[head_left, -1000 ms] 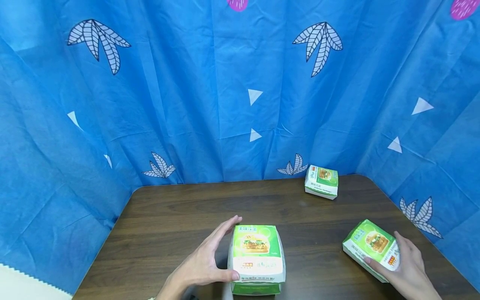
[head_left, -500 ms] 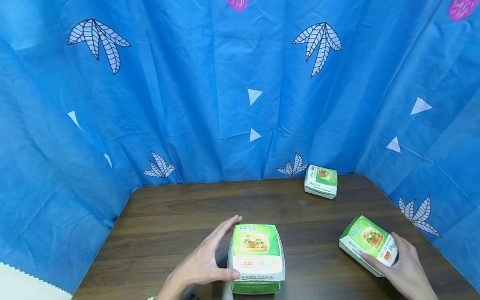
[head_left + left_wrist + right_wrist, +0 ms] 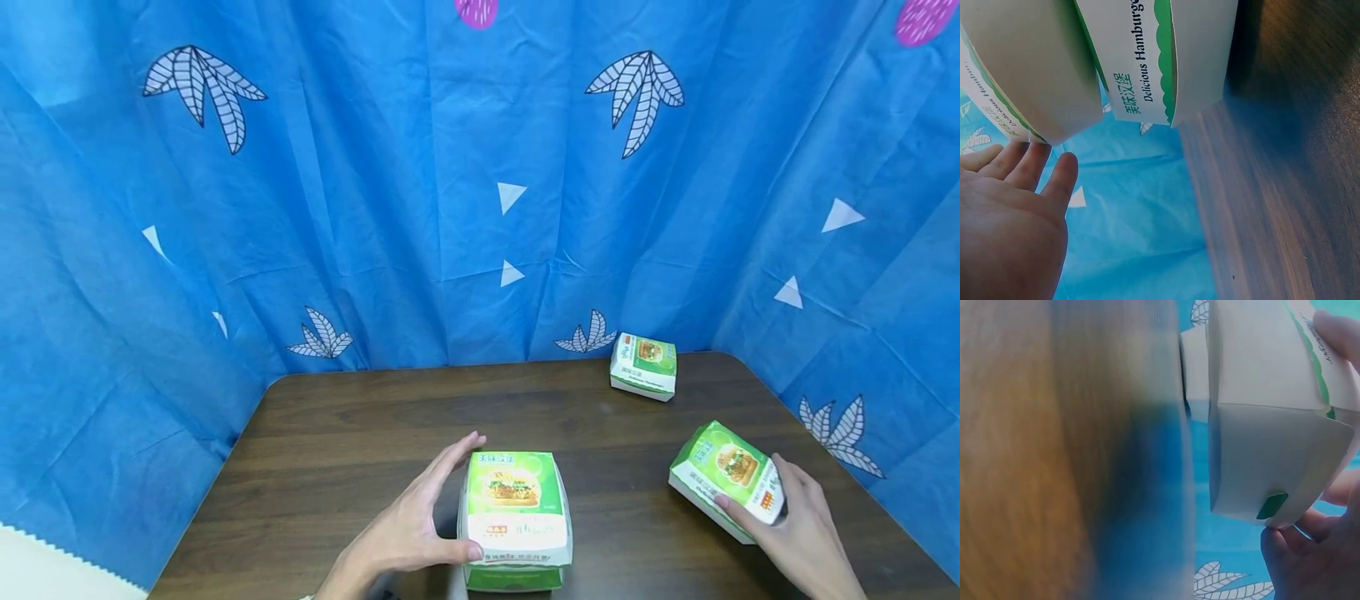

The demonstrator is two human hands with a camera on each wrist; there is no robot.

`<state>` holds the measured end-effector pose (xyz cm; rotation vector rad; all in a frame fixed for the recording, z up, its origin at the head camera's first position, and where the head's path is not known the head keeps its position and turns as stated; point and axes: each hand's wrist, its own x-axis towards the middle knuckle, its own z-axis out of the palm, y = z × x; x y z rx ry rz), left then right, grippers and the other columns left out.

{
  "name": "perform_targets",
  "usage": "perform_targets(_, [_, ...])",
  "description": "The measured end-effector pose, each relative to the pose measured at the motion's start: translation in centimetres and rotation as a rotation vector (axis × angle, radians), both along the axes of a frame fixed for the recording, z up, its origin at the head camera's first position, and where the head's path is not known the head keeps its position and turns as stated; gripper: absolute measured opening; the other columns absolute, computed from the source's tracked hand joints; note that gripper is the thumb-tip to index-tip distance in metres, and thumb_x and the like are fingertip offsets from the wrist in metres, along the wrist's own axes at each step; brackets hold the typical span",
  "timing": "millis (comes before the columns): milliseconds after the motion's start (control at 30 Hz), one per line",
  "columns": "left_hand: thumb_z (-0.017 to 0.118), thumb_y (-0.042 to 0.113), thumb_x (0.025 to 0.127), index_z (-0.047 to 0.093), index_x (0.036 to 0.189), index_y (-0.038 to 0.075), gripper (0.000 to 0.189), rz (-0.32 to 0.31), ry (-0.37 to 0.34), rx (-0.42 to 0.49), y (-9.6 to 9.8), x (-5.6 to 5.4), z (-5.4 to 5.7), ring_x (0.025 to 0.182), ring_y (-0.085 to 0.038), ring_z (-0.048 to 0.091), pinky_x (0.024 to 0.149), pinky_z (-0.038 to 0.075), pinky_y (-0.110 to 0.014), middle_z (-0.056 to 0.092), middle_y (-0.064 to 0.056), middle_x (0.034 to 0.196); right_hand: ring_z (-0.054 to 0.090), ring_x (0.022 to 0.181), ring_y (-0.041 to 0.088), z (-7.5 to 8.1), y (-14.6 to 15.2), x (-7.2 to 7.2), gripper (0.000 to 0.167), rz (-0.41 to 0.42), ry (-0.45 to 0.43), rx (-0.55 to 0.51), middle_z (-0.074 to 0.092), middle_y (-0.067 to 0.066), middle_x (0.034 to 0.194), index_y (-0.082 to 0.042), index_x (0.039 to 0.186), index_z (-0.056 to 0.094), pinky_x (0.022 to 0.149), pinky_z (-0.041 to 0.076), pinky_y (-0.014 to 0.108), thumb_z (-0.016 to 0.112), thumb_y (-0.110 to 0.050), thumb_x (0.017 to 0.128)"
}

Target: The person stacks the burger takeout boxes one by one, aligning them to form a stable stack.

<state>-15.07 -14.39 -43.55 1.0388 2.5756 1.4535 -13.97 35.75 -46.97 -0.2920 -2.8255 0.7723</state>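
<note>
Two green-and-white hamburger boxes are stacked at the near middle of the table. My left hand [image 3: 412,521] spans the left side of the upper hamburger box [image 3: 516,508], its thumb on the near corner and fingers toward the far side. In the left wrist view the fingertips meet that box's edge, above the lower hamburger box [image 3: 1200,56]. At the right, my right hand [image 3: 802,529] grips another hamburger box [image 3: 727,475] between thumb and fingers. This box is tilted and appears raised off the table in the right wrist view.
One more hamburger box [image 3: 643,367] stands at the back right of the dark wooden table [image 3: 360,433]. A blue patterned curtain [image 3: 375,183] hangs behind the table and along both sides.
My right hand has moved left and slightly away from me, carrying its hamburger box. The left hand and the stacked boxes have stayed put.
</note>
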Motion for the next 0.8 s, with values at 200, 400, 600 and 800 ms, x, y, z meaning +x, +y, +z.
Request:
perform_targets(200, [0.084,0.053,0.075,0.018,0.166,0.032,0.114,0.006,0.023,0.008,-0.1,0.0,-0.2,0.15,-0.019,0.037,0.117,0.038,-0.047,0.032,0.013,0.166,0.025,0.125,0.06,0.5,-0.8,0.0,0.117,-0.002,0.079,0.006,0.018,0.046,0.147,0.012,0.159,0.01,0.09,0.034,0.071,0.075,-0.055,0.089])
perform_targets(400, [0.085,0.051,0.074,0.017,0.165,0.036,0.115,0.021,-0.014,-0.008,0.1,0.1,0.0,0.151,-0.016,0.033,0.117,0.037,-0.052,0.03,0.015,0.167,0.027,0.124,0.058,1.4,-1.7,0.0,0.112,0.025,0.2,0.004,0.022,0.043,0.148,0.011,0.159,0.017,0.088,0.034,0.071,0.081,-0.046,0.086])
perform_targets(600, [0.085,0.048,0.074,0.017,0.165,0.038,0.114,0.032,-0.026,-0.007,0.1,0.2,0.0,0.151,-0.016,0.034,0.115,0.038,-0.056,0.03,0.016,0.166,0.028,0.124,0.059,2.4,-2.5,-0.4,0.111,0.064,0.241,0.001,0.024,0.042,0.148,0.011,0.158,0.021,0.088,0.033,0.07,0.084,-0.043,0.084])
perform_targets(800, [0.086,0.048,0.074,0.018,0.165,0.036,0.114,0.022,-0.014,0.001,0.1,0.3,0.1,0.151,-0.017,0.033,0.114,0.038,-0.056,0.03,0.015,0.166,0.031,0.123,0.057,3.3,-3.5,-0.7,0.111,0.09,0.246,-0.008,0.025,0.04,0.149,0.008,0.159,0.022,0.087,0.033,0.069,0.084,-0.045,0.083])
